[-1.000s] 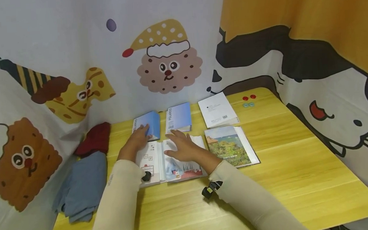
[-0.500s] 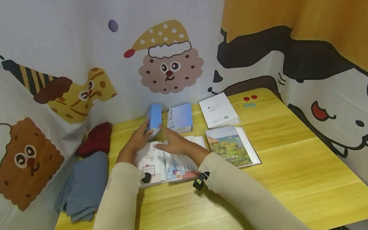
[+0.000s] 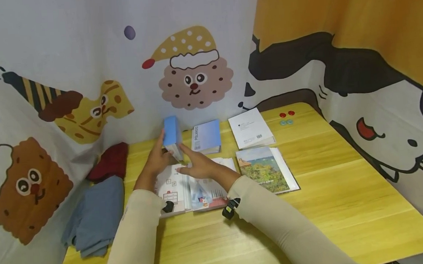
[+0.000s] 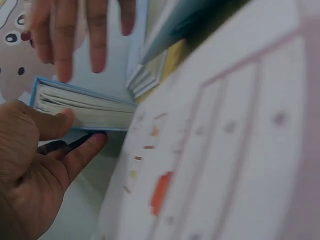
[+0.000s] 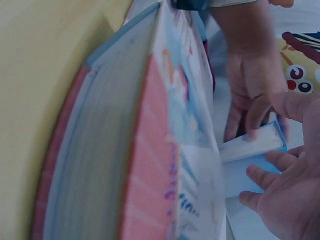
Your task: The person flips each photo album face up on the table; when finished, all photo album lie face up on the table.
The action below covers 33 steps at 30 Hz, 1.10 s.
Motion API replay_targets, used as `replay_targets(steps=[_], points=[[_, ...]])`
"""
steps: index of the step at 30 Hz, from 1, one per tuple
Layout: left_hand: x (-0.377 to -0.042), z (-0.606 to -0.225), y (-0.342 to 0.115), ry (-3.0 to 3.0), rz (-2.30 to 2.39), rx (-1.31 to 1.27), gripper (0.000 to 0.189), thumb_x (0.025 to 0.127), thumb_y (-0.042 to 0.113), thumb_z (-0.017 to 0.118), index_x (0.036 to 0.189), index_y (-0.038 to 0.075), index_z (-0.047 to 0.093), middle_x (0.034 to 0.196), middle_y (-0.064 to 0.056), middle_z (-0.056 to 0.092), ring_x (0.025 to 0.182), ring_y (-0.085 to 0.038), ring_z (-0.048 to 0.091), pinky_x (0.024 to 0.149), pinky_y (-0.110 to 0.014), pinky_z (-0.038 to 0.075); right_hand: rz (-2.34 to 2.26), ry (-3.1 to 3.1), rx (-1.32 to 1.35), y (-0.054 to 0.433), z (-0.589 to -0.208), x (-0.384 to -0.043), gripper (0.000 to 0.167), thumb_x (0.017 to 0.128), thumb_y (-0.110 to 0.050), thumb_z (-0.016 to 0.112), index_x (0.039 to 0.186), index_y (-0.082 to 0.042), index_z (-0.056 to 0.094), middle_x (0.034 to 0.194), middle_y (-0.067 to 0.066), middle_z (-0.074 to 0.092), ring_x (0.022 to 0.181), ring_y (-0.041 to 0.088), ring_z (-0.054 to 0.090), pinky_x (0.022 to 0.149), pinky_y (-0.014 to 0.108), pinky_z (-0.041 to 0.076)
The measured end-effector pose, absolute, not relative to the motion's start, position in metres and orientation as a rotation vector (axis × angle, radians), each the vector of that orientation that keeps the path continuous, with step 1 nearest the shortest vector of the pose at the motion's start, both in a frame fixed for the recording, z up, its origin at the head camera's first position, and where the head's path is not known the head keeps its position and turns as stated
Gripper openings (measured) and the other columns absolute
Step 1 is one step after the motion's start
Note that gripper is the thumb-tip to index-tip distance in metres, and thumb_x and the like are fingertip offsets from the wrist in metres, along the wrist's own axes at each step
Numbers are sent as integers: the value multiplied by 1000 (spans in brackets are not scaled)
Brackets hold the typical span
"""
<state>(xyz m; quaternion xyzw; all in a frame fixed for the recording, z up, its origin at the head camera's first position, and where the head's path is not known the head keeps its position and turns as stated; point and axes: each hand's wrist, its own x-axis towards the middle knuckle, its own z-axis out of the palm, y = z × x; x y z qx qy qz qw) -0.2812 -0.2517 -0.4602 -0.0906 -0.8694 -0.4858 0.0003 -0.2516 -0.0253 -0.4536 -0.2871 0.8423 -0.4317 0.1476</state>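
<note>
In the head view my left hand (image 3: 156,157) holds a blue photo album (image 3: 171,130) tilted up on its edge at the back left of the table. The left wrist view has the thumb across the album's page edges (image 4: 90,107) and fingers behind its cover. My right hand (image 3: 200,165) is just right of the album, its fingers extended. Those fingers (image 5: 262,177) lie by the blue cover in the right wrist view; whether they all touch it I cannot tell. Below both hands lie two albums with illustrated covers, a left one (image 3: 173,193) and a right one (image 3: 210,196).
A second blue album (image 3: 208,136), a white album (image 3: 251,127) and a landscape-covered photo album (image 3: 262,169) lie to the right. Red discs (image 3: 286,114) and pale blue discs (image 3: 286,122) sit at the back right. Folded grey-blue cloth (image 3: 96,215) and dark red cloth (image 3: 111,160) are at left.
The blue album, flat a second ago, has been lifted and tilted up on edge by my left hand. My right hand has moved left, closer to it.
</note>
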Motion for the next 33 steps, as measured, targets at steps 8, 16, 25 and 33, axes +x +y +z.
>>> replay_targets(steps=[8,16,25,33], points=[[-282,-450,-253,-2688,-1359,-321,77,108,10,67,173,5,26,175,-34,24,159,-57,34,130,-67,34,-1244,2391,-857,-27,-458,-252,98,107,-37,69,178,-22,3,185,3,20,168,34,29,137,54,28],[-282,-447,-255,-2732,-1205,-139,66,110,28,67,168,8,42,174,-31,31,163,-52,30,135,-65,25,-1227,2362,-837,-28,-459,-251,100,108,-38,68,178,-20,-2,184,3,23,168,33,30,136,53,29],[-283,-452,-266,-2755,-1217,91,67,108,18,67,167,1,40,174,-28,36,165,-48,30,138,-58,23,-1234,2431,-762,-4,-456,-248,94,110,-44,64,178,-22,3,185,3,20,170,33,26,137,56,25],[-282,-454,-274,-2825,-1230,119,70,110,15,62,171,2,30,177,-27,30,167,-47,24,139,-57,18,-1273,2525,-673,31,-452,-253,89,109,-40,65,178,-19,12,184,9,22,169,37,26,136,59,26]])
